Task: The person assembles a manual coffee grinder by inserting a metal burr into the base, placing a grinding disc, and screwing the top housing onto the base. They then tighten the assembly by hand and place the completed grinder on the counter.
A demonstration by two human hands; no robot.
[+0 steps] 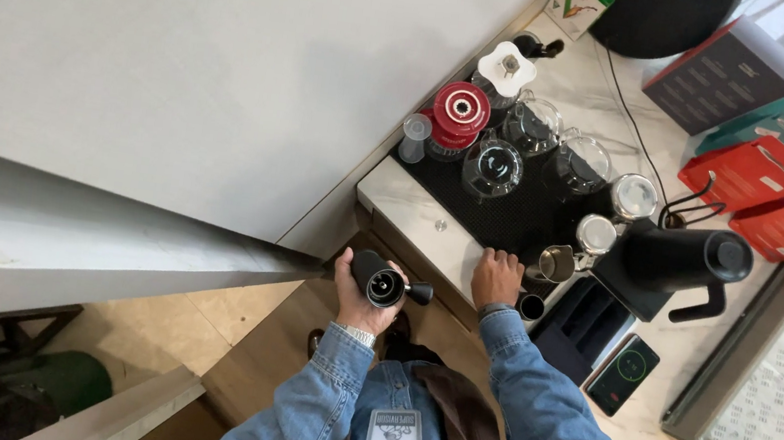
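White counter [414, 208] carries a black mat [514, 211] of glass servers. Left hand [360, 297] wraps a black grinder [380, 282]; right hand [497, 276] rests flat, fingers together, beside a steel pitcher [558, 264].

Left hand [363, 299] grips grinder [378, 280] off counter's near edge. Right hand [496, 277] rests on counter [414, 209] edge, just beside steel pitcher [558, 264]. Mat [518, 219] behind hand carries glass servers [492, 168]. Kettle [674, 259] right of mat; phone [623, 374] near kettle, toward near edge.
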